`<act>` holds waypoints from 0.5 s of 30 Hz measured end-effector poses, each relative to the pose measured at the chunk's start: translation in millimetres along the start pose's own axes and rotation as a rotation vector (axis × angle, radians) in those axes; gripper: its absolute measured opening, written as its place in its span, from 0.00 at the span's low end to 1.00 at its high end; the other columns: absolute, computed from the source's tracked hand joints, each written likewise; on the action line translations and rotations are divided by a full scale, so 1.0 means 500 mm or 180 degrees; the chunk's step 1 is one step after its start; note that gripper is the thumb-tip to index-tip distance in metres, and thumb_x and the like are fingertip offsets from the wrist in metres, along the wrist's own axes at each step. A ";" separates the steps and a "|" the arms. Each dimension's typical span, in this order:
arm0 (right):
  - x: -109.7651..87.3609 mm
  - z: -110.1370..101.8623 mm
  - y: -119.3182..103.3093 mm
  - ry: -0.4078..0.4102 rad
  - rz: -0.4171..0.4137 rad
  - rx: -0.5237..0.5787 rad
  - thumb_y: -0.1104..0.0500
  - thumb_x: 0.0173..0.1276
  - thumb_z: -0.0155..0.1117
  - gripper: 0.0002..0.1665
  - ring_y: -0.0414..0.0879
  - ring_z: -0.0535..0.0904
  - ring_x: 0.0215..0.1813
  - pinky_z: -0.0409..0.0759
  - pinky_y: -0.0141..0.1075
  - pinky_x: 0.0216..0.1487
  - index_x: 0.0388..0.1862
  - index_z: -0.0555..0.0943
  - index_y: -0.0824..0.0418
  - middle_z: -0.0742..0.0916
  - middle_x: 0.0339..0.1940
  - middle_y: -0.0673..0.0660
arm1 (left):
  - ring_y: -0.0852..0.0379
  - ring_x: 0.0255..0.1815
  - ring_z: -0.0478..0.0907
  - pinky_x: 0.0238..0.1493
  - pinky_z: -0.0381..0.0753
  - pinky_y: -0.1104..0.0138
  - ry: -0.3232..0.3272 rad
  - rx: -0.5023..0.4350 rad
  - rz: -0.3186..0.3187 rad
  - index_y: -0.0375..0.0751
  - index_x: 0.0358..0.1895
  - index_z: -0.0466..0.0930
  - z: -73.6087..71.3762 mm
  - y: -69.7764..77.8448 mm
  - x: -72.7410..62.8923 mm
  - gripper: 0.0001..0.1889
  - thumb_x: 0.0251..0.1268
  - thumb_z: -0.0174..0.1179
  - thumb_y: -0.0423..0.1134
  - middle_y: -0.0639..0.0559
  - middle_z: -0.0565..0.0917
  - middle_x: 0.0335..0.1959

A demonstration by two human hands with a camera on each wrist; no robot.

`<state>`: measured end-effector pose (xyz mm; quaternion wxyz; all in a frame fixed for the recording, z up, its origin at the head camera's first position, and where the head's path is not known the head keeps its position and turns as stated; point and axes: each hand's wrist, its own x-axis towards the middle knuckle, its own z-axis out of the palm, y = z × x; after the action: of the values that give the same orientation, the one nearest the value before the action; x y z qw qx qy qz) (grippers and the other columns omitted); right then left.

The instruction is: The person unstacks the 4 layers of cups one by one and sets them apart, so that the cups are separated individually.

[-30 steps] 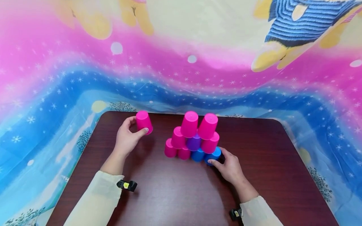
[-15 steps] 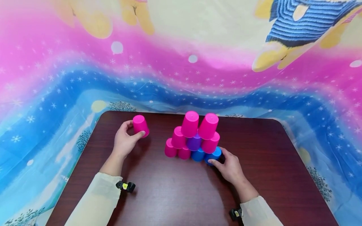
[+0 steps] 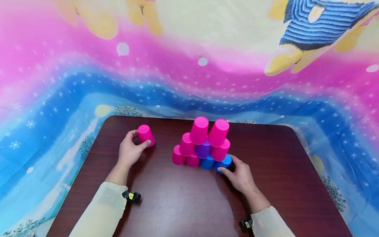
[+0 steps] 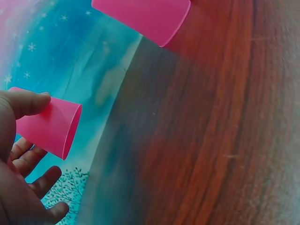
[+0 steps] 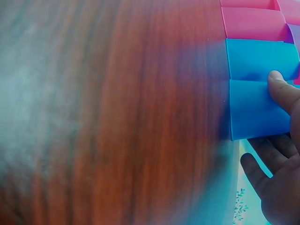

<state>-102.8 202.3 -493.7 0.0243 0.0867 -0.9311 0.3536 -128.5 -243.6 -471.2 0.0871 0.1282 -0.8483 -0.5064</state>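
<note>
On the left side of the table, my left hand [image 3: 129,152] pinches a pink cup [image 3: 145,134] between thumb and fingers. The cup is upside down and slightly tilted; whether its rim [image 4: 73,131] touches the table cannot be told. My right hand [image 3: 243,177] grips the rightmost blue cup [image 3: 224,161] at the base of a cup stack, thumb in front and fingers behind. Beside it stands another blue cup [image 3: 207,162], then two pink cups [image 3: 178,156]. A purple cup [image 3: 202,149] sits between two pink ones in the middle row. Two pink cups [image 3: 199,130] top the stack.
The brown wooden table [image 3: 177,204] has its far edge against a printed pink and blue cloth backdrop [image 3: 165,79]. In the left wrist view, a pink cup of the stack [image 4: 147,18] shows at the top. Black wrist cameras [image 3: 131,196] sit at both cuffs.
My left hand has moved a little left and down with the pink cup, away from the stack. My right hand and the stacked cups have stayed put.
</note>
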 end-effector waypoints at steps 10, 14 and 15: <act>0.001 0.002 0.001 -0.0006 0.0021 -0.0005 0.40 0.62 0.78 0.43 0.57 0.83 0.61 0.82 0.57 0.61 0.72 0.75 0.54 0.86 0.62 0.58 | 0.37 0.70 0.72 0.68 0.73 0.41 0.0008 0.0186 -0.0032 0.41 0.72 0.68 0.008 -0.029 0.007 0.39 0.61 0.75 0.47 0.38 0.76 0.70; 0.001 0.001 0.001 -0.0011 0.0017 -0.0015 0.41 0.62 0.78 0.43 0.57 0.83 0.62 0.82 0.56 0.62 0.72 0.75 0.54 0.85 0.62 0.59 | 0.37 0.69 0.73 0.68 0.73 0.41 0.0002 0.0241 -0.0040 0.40 0.72 0.68 0.013 -0.044 0.009 0.38 0.62 0.75 0.47 0.37 0.76 0.69; 0.001 0.001 0.002 -0.0011 0.0014 -0.0018 0.41 0.62 0.78 0.43 0.57 0.83 0.62 0.82 0.56 0.62 0.72 0.75 0.54 0.86 0.62 0.59 | 0.37 0.69 0.73 0.68 0.73 0.41 -0.0001 0.0249 -0.0041 0.40 0.72 0.68 0.014 -0.047 0.009 0.38 0.62 0.75 0.47 0.37 0.76 0.69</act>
<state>-103.5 202.3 -494.6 0.0221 0.0853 -0.9323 0.3508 -131.7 -249.7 -495.1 0.0786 0.1370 -0.8665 -0.4735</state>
